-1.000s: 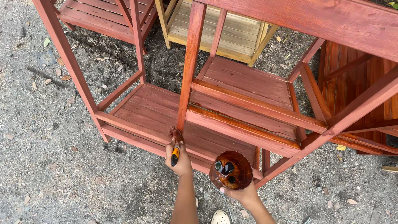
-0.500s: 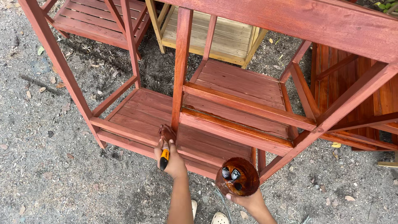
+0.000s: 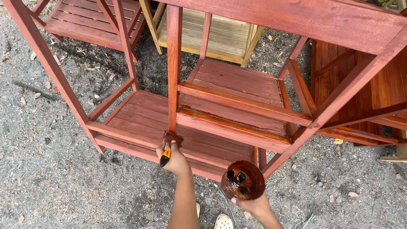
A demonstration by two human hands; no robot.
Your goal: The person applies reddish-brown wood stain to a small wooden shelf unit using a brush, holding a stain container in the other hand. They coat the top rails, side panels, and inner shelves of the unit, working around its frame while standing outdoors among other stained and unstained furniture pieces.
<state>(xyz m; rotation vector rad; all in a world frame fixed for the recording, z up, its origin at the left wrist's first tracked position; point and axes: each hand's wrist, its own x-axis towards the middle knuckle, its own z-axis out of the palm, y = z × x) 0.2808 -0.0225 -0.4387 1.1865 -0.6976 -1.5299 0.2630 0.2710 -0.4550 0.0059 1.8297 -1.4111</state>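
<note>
Left hand: the left hand (image 3: 176, 159) is gripping a paintbrush (image 3: 168, 146), fingers closed round its yellow-and-black handle.
Brush position: the bristles are pressing against the foot of the upright post (image 3: 173, 72), where it is meeting the lower shelf (image 3: 140, 121).
Right hand: the right hand (image 3: 250, 204) is holding a stain container (image 3: 242, 180) from below, fingers wrapping its base.
Container: it is sitting upright, open mouth facing the camera, dark reddish liquid showing inside, just beside the shelf's front rail.
Surroundings: the red-stained wooden rack (image 3: 296, 25) is standing on gravel ground (image 3: 42, 186); an unstained rack (image 3: 220, 36) is standing behind it.
</note>
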